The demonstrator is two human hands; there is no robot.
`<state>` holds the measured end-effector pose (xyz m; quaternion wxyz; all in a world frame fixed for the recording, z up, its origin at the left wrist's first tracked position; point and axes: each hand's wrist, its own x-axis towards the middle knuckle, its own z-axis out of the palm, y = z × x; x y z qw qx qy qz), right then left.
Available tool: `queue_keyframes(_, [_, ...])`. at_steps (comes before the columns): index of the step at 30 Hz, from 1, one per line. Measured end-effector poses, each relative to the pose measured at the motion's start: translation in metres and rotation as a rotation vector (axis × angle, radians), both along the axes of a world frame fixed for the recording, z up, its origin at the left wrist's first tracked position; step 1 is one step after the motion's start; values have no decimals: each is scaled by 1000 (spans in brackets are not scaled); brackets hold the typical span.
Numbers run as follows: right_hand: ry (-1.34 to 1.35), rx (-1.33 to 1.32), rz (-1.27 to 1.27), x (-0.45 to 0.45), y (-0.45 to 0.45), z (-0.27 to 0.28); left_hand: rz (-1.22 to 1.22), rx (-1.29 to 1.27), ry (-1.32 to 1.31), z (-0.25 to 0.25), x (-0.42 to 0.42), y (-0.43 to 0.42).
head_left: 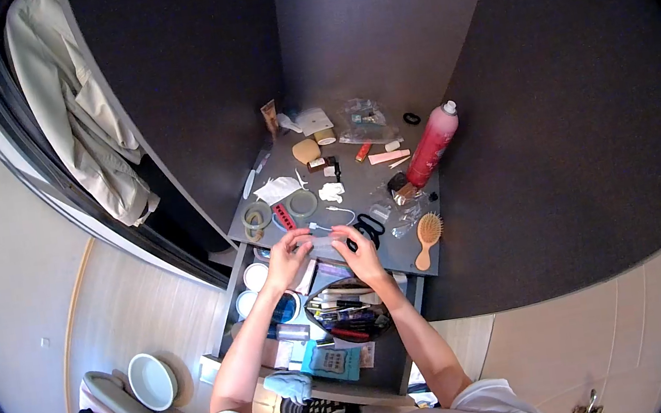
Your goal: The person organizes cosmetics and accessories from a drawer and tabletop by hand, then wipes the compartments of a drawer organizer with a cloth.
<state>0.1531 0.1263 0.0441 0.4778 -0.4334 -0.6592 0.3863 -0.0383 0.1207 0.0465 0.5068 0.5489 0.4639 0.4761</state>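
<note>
Left hand (293,250) and right hand (357,250) pinch a small translucent strip (324,245) above the near edge of the surface (402,254) — handling apparently unfinished: strip not yet set down, near drawer (389,363) open.

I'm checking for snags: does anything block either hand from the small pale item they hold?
Nothing visible does: the left hand and right hand both grip the small pale item. The black looped item lies beside the right hand, not in between.
</note>
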Motion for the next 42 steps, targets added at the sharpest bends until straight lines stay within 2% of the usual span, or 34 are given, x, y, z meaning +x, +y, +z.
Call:
queue_keyframes(3, [-36, -2, 14, 0, -1, -3, 35, 31, 30, -3, 2, -4])
queue_keyframes(5, [-56, 5, 5, 0, 0, -8, 29, -56, 182, -3, 2, -6])
queue_keyframes(8, [-172, 43, -39, 2, 1, -7, 39, -52, 136, -6, 4, -7])
queue_keyframes(11, [-89, 26, -92, 4, -2, -3, 13, -39, 139, 3, 10, -8])
queue_keyframes(13, [97, -46, -109, 8, -2, -3, -16, -43, 82, 10, 16, -7])
queue_keyframes(14, [97, -44, -113, 13, -2, -3, -44, -44, 23, 14, 20, -6])
queue_keyframes(17, [336, -181, -120, 26, -2, -1, -117, -51, 36, 33, 33, 8])
queue_keyframes(18, [336, -177, -124, 34, -1, -1, -121, -47, 36, 32, 38, 19])
queue_keyframes(21, [409, -259, -339, 54, 1, 1, -95, -116, -257, 29, 61, 58])
queue_keyframes(22, [460, -278, -413, 58, 2, 1, -87, -102, -244, 23, 67, 75])
queue_keyframes(25, [521, -250, -544, 68, 6, -3, -40, -78, -105, 18, 91, 118])
queue_keyframes(27, [613, -226, -550, 75, 8, -5, 27, 151, 303, 20, 111, 141])
queue_keyframes(28, [611, -221, -553, 77, 7, 1, 24, 153, 300, 17, 120, 152])
queue_keyframes(30, [649, -250, -572, 77, 3, 11, -2, 225, 527, 11, 136, 170])
queue_keyframes(34, [653, -231, -563, 79, 4, 7, 37, 288, 625, 5, 156, 186])
queue_keyframes(36, [654, -231, -591, 78, 5, 6, 17, 236, 671, 6, 159, 189])
queue_keyframes(38, [662, -247, -606, 78, 5, 8, 35, 312, 874, 5, 160, 189])
queue_keyframes(42, [673, -266, -632, 80, 7, 3, 23, 325, 881, 10, 161, 190])
